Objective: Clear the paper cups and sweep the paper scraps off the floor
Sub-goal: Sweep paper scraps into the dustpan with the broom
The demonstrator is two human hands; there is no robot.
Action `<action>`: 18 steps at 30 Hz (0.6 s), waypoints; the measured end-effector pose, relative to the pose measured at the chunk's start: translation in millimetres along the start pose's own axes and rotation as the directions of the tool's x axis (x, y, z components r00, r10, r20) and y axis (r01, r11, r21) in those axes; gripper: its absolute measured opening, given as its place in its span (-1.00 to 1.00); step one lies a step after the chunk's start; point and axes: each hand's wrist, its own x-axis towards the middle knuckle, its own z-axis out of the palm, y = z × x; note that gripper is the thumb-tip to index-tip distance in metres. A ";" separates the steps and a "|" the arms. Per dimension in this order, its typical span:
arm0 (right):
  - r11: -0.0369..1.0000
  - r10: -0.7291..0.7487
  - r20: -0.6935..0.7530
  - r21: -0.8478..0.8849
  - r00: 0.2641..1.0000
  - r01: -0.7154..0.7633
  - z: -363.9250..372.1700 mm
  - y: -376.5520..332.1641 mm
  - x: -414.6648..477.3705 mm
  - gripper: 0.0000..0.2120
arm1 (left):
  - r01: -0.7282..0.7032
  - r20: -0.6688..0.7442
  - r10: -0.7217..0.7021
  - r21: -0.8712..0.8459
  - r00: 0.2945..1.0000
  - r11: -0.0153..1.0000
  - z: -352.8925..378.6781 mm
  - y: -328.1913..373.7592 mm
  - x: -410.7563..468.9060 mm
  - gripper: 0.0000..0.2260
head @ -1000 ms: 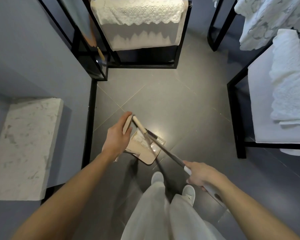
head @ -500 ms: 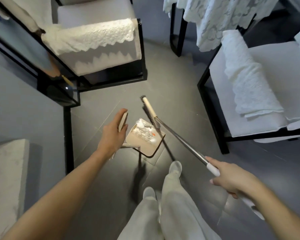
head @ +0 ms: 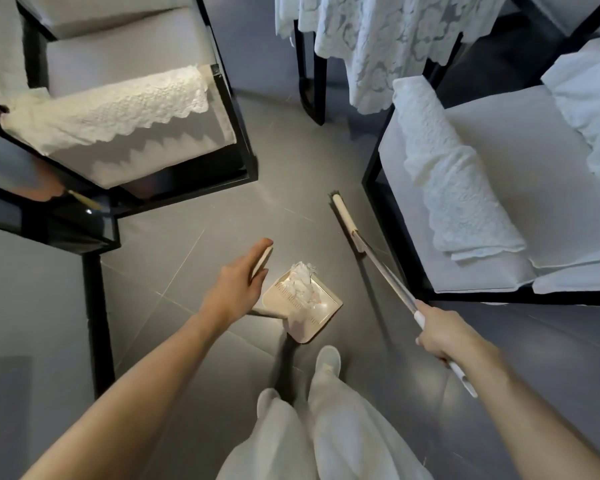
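Dustpan (head: 321,306): beige, hanging low over the grey floor (head: 291,174), just ahead of the person's shoes. It is carrying a heap of crumpled white paper scraps (head: 302,284), which is bunching towards the handle side.
Left hand (head: 238,289): gripping the top of the dustpan's upright handle.
Right hand (head: 444,336): clamping round the broom (head: 388,274) by its long shaft. The brush head is resting on the floor just beside the right-hand chair (head: 516,168), apart from the dustpan.

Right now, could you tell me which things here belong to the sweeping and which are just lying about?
For the job: dustpan, paper scraps, broom, left hand, right hand.
Just lying about: chair on the right, lace cloth on it, lace tablecloth.
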 end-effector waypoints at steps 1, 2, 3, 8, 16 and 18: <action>1.000 0.003 0.007 -0.026 1.000 -0.003 1.3 -2.8 0.9 -0.33 | -0.011 0.025 0.011 0.019 1.000 1.000 2.7 1.9 4.7 -0.57; 0.999 0.000 0.022 -0.044 1.000 0.001 4.4 -6.6 0.9 -0.34 | -0.027 0.042 0.026 0.019 0.999 0.999 5.8 3.8 8.8 -0.56; 0.999 -0.005 0.045 -0.048 0.999 0.007 8.8 -11.0 -0.6 -0.36 | -0.044 0.056 0.043 0.008 0.997 0.999 9.3 5.6 11.7 -0.56; 0.993 -0.081 0.178 -0.068 0.981 0.094 47.2 -42.5 -26.1 -0.39 | -0.101 0.050 0.102 -0.025 0.994 0.995 12.0 2.6 19.4 -0.56; 0.970 -0.175 0.230 0.210 0.957 0.127 110.2 -67.3 -96.9 -0.37 | -0.176 0.133 0.186 -0.080 0.974 0.981 -9.7 -10.3 17.3 -0.55; 0.950 -0.159 0.184 0.294 0.970 0.100 123.6 -65.3 -120.4 -0.37 | -0.252 0.221 0.257 -0.050 0.941 0.966 -16.8 -13.5 11.4 -0.57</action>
